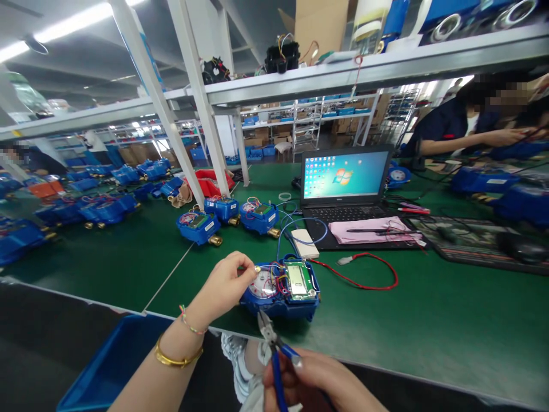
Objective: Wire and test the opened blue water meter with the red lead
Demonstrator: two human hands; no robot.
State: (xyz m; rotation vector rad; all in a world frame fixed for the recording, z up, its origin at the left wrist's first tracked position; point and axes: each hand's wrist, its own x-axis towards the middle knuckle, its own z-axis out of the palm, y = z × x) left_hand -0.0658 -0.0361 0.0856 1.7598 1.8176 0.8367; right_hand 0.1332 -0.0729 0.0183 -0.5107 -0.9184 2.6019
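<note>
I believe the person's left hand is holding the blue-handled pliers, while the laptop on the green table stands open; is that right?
Not quite: the head view shows the right hand holding the blue-handled pliers. The laptop on the green table does stand open.

Green worktop (446, 320) with a pale seam (167, 278) across it. Above it, a long pale shelf (300, 82) on white metal posts (205, 109). Overhead, a lit tube lamp (77, 24) below a grey ceiling (92, 57); farther back, a metal rack (306, 123) standing near cardboard boxes (259, 132).
</note>
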